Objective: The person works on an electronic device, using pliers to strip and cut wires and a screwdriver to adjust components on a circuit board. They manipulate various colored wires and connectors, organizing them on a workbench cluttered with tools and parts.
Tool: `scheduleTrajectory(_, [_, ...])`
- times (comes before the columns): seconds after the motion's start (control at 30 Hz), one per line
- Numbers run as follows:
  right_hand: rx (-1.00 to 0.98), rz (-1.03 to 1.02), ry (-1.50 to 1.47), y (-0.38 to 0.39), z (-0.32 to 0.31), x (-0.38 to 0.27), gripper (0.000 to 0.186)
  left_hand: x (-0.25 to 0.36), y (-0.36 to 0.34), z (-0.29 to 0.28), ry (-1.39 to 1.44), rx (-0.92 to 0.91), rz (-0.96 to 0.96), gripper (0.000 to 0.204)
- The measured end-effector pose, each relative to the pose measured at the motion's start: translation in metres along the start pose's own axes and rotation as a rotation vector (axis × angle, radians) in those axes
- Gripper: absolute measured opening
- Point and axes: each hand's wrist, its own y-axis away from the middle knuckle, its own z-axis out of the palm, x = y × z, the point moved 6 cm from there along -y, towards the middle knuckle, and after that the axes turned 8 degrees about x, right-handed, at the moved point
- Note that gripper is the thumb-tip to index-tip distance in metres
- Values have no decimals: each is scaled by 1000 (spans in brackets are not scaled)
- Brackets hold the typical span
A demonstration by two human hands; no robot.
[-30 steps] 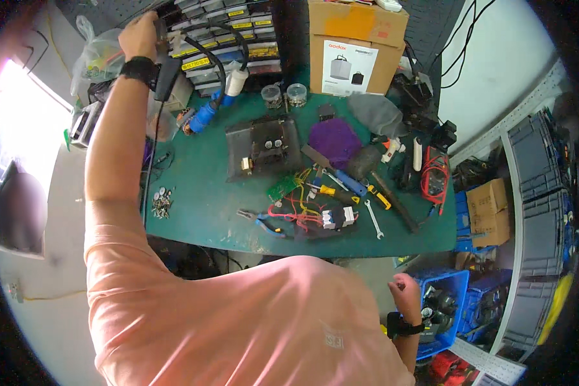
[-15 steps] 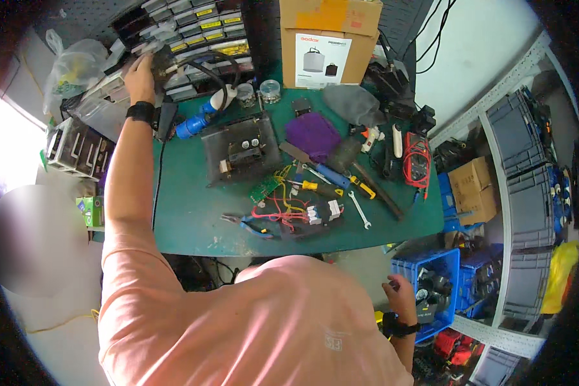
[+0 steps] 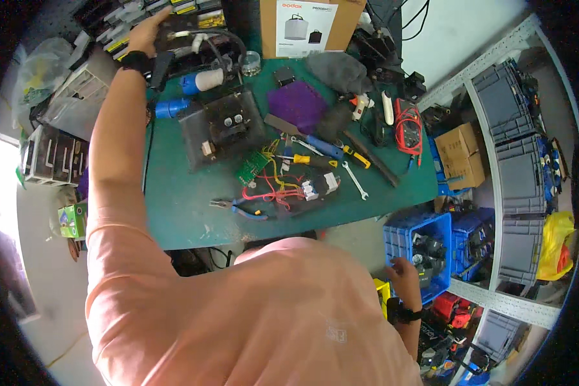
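My left hand (image 3: pixel 147 35) reaches out to the small-parts drawers (image 3: pixel 125 29) at the far left, its fingers stretched over their fronts. I see nothing held in it. A black upright object (image 3: pixel 163 69) stands close to its wrist, and blue-and-white plugs (image 3: pixel 202 80) on a thick black cable lie nearby. My right hand (image 3: pixel 404 278) hangs low beside a blue crate (image 3: pixel 390 239), loosely curved with fingers apart. On the green bench (image 3: pixel 180 219) lie pliers (image 3: pixel 248 211), a green circuit board (image 3: pixel 254 167) with red and yellow wires, a wrench (image 3: pixel 355 180) and a yellow-handled screwdriver (image 3: pixel 302 159).
A dark flat case (image 3: pixel 219 132), purple cloth (image 3: pixel 299 106), hammer (image 3: pixel 373 157) and red-cabled multimeter (image 3: pixel 408 132) occupy the bench. A cardboard box (image 3: pixel 270 29) stands at the back. Shelves with grey crates (image 3: pixel 514 170) line the right side.
My left hand has shifted farther up along the drawers, its fingers now stretched forward. The whole view has tilted and shifted, so the bench sits higher. My right hand stays low by the crate.
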Motion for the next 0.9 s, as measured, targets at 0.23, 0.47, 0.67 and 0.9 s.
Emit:
scheduleTrajectory(0.23, [36, 63, 5, 16, -6, -1, 28, 24, 42, 56, -195, -121, 200, 39])
scheduleTrajectory(0.47, [76, -8, -27, 23, -1, 13, 28, 17, 107, 124, -357, -127, 221, 50])
scheduleTrajectory(0.67, [13, 5, -105, 11, 11, 28, 27, 10, 131, 159, -679, -119, 450, 88])
scheduleTrajectory(0.9, [-14, 1, -66, 2, 23, 38, 31, 67, 191, 150, -770, 62, 885, 71])
